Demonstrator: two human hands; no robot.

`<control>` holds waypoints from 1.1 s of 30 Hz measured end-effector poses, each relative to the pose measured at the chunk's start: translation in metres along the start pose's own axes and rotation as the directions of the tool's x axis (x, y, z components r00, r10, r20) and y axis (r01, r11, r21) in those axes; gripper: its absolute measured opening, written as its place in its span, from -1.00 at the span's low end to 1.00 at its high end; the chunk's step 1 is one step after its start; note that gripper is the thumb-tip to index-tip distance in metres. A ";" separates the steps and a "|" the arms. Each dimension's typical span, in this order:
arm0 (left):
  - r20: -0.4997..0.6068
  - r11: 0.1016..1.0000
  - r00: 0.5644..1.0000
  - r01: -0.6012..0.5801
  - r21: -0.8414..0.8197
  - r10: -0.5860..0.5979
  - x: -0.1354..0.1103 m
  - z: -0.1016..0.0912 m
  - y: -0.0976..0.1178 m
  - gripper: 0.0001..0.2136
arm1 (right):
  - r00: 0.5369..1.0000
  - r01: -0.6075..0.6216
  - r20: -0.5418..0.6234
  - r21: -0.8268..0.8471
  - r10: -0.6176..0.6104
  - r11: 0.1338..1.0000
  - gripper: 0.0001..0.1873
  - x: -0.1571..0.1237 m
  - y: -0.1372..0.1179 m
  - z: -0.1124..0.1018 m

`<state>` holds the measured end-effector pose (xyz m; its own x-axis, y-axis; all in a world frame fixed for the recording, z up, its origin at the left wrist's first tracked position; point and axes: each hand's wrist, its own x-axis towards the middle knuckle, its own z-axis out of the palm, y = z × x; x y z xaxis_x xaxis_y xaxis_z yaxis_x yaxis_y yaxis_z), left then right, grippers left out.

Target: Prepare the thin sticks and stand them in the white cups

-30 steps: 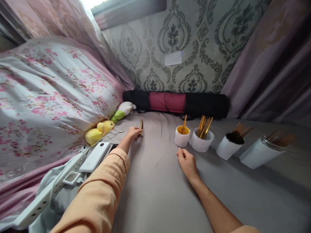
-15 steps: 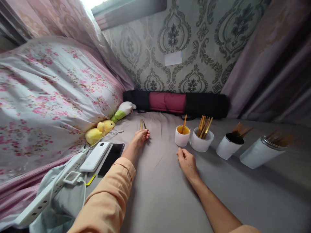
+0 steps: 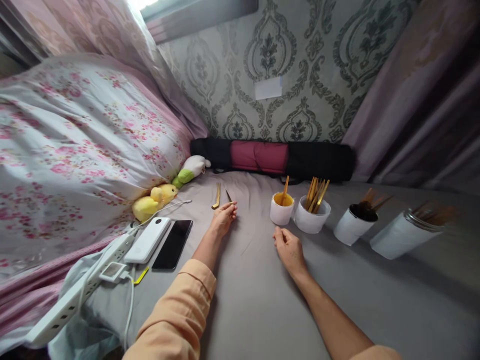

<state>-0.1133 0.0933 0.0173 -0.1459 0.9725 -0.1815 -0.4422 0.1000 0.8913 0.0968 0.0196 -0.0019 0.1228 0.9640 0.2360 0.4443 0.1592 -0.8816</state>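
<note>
My left hand rests on the grey bedsheet with its fingers pinched on a thin gold utensil that points away from me. A second gold piece, a fork, lies on the sheet just to the left of it. My right hand lies loosely curled on the sheet, holding nothing, just in front of a small white cup with a yellow inside and one stick in it. Beside that cup stands a white cup filled with several gold utensils.
Two more white containers with dark utensils stand to the right. A black phone, white power bank and power strip lie at the left. Plush toys, a floral pillow and a black-and-maroon roll border the sheet.
My left hand has drawn back to the right with one gold utensil, leaving the fork on the sheet. The phone is uncovered now. My right hand has stayed put.
</note>
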 end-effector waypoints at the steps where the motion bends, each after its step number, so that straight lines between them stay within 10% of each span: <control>1: 0.002 1.000 1.000 -0.003 -0.007 0.003 -0.002 0.001 -0.002 -0.82 | 1.000 -0.001 0.001 0.001 0.001 1.000 -0.56 0.000 0.000 0.000; 33: 0.053 0.977 0.994 -0.107 0.184 0.099 -0.061 0.036 -0.036 -0.69 | 0.997 -0.053 0.053 0.028 0.052 0.998 -0.54 0.000 -0.002 -0.003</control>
<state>-0.0567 0.0378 0.0109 -0.1418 0.9874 -0.0705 -0.2537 0.0326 0.9667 0.0982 0.0187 0.0012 0.0983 0.9809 0.1679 0.4118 0.1135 -0.9042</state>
